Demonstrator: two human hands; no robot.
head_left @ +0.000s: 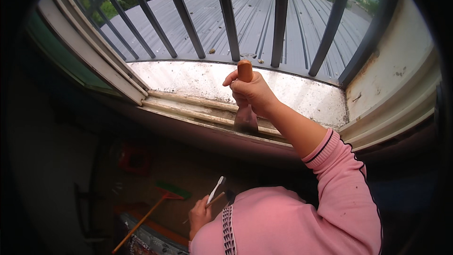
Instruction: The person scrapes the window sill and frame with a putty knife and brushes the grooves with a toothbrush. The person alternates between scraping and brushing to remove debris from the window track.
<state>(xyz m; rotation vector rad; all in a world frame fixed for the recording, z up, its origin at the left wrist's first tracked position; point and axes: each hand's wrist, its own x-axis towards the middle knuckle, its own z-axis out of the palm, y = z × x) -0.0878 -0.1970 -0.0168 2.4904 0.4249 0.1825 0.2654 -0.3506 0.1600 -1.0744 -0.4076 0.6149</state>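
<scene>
My right hand [252, 92] is wrapped round the wooden handle [245, 71] of a scraper, its thumb side turned up. The scraper's wide blade [246, 122] points down over the window track [193, 108]; whether its edge touches the track I cannot tell. Low down by my body, my left hand [200, 216] is closed round a white toothbrush [215, 190], head up. A thin brown stick [216, 199] slants out of the same hand, and its far end is hard to make out.
Dark metal bars [226, 16] stand beyond the dirty white sill [188, 80], with a grey corrugated roof [255, 14] outside. A sliding window frame [89, 42] is at the left. Below lie a green-headed broom [173, 190] and a dim red object [134, 158].
</scene>
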